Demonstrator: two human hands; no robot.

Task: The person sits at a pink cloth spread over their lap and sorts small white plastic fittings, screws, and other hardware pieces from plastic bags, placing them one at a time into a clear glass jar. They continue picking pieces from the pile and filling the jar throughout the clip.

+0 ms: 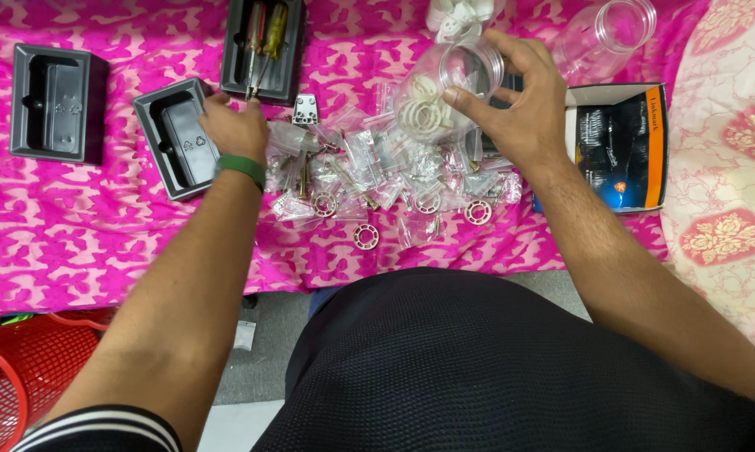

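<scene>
Fingers of our right hand (516,105) curl around a clear plastic jar (444,88) tilted on its side above the bagged screws (377,167). Our left hand (235,130), knuckles up, closes on a black plastic tray (172,138) lying on the pink-covered worktop (101,226).

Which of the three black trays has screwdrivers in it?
The top tray, above the left hand, holds two screwdrivers. The far-left tray and the tilted tray beside that hand hold none.

bright even light, soft shadows, slight wide-angle edge distortion.
</scene>
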